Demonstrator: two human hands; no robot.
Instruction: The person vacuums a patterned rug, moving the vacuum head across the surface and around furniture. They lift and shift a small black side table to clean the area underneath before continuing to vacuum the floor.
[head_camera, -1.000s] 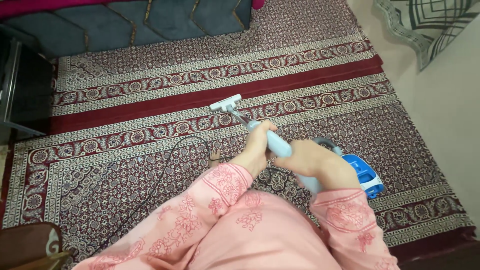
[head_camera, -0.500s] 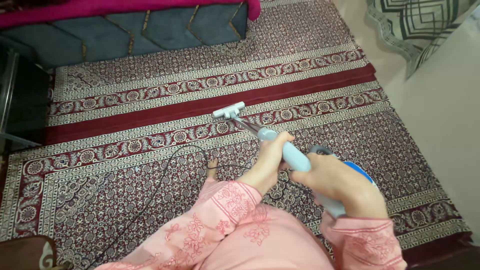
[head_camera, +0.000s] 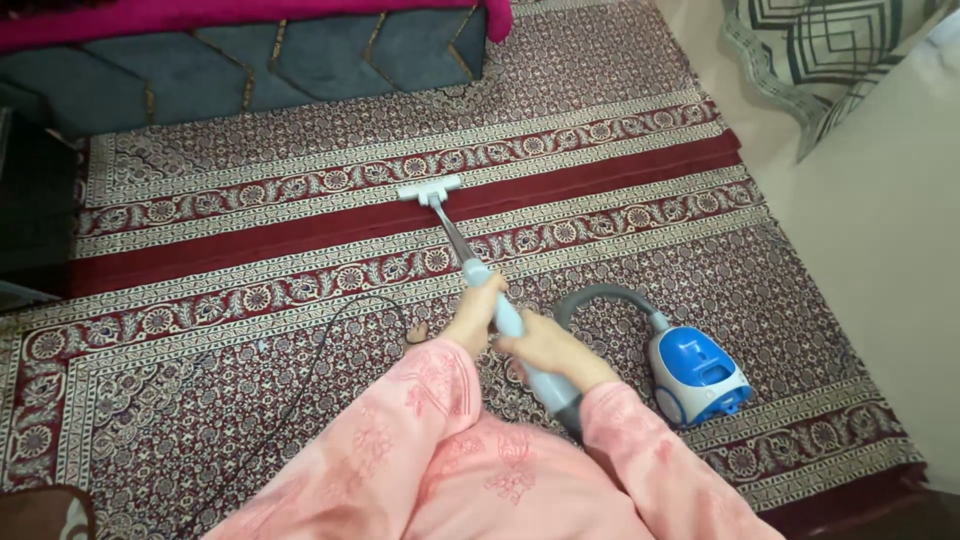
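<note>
Both of my hands grip the pale blue handle of a vacuum wand (head_camera: 508, 318). My left hand (head_camera: 476, 312) holds it higher up, toward the metal tube. My right hand (head_camera: 548, 348) holds it lower, near the grey hose end. The tube runs forward to a white floor nozzle (head_camera: 428, 188) resting on the dark red stripe of a patterned rug (head_camera: 250, 290). A blue and white canister vacuum (head_camera: 698, 373) sits on the rug to my right, joined by a grey hose (head_camera: 600, 295). I wear pink embroidered sleeves.
A black power cord (head_camera: 320, 350) curls across the rug on my left. A dark blue sofa base (head_camera: 260, 60) with a pink cover lies ahead. Dark furniture (head_camera: 30, 200) stands at the left. A patterned cloth (head_camera: 810, 60) and pale floor lie to the right.
My arms have stretched forward, pushing the nozzle farther up the rug onto the red stripe. My right hand has moved off the canister, which now shows fully.
</note>
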